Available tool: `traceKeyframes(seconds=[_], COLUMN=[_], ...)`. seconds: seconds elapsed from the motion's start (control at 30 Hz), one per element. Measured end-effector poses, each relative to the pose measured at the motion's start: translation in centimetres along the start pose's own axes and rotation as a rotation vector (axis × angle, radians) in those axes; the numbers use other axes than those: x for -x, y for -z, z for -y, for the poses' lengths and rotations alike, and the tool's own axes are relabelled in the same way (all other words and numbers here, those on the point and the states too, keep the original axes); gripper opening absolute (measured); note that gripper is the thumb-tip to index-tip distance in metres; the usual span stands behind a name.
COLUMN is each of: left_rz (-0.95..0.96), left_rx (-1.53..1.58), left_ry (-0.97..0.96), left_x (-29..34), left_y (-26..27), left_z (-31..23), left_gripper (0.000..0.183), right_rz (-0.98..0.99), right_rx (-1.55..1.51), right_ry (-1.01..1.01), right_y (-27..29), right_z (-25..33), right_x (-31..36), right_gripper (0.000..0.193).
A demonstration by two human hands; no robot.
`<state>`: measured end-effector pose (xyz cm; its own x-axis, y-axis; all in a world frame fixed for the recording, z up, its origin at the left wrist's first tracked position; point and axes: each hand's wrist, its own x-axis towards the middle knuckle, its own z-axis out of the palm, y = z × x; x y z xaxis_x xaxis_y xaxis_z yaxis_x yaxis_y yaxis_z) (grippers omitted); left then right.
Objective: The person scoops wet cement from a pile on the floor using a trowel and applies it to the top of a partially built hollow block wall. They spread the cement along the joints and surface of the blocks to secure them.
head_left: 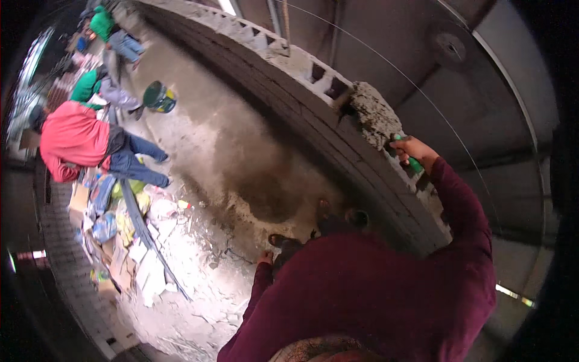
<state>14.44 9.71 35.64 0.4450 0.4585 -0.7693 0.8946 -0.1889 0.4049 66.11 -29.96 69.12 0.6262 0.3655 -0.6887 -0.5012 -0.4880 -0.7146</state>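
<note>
My right hand (416, 151) is closed round the green handle of a trowel (415, 164) at the top of a grey block wall (283, 84). Right beside it, a lump of rough wet mortar (374, 114) sits on the wall's top, and the trowel's blade cannot be made out. Farther along, the hollow cores of the blocks (325, 78) show in the top course. My left hand (265, 257) hangs low by my left side, away from the wall; it is small and dim, and its fingers cannot be made out.
A thin string line (410, 90) runs past the wall's far side. At left, a person in a red top (78, 136) bends over piled cardboard and plastic litter (120, 235); two people in green are beyond. A dark green bucket (159, 96) lies tilted on the concrete floor.
</note>
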Motion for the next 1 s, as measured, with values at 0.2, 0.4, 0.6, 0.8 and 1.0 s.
traceKeyframes(seconds=[0.2,0.4,0.6,0.8,1.0], left_rz=[-0.094,-0.02,0.066,-0.198,-0.111], left_rx=[0.206,-0.299,-0.237,-0.066,-0.043], left_ry=[0.059,0.004,0.126,-0.005,-0.089], left_x=[-0.2,1.5,-0.5,-5.1,-1.7], left_y=[-1.4,0.2,-0.3,0.3,4.7], left_z=[3.7,5.0,4.9,5.9,2.0], left_gripper=[0.038,0.046,0.055,0.035,0.04], right_rz=[-0.072,-0.141,-0.389,-0.553,-0.731], right_rx=[0.264,1.171,1.215,1.186,1.041], right_ry=[0.138,0.426,0.291,0.334,0.367], right_y=[4.6,9.7,3.5,1.8,-1.5], right_z=[0.6,-1.0,3.3,2.3,0.9], right_x=[-7.3,-13.5,-9.5,-8.5,-3.6], right_gripper=[0.03,0.024,0.03,0.025,0.022])
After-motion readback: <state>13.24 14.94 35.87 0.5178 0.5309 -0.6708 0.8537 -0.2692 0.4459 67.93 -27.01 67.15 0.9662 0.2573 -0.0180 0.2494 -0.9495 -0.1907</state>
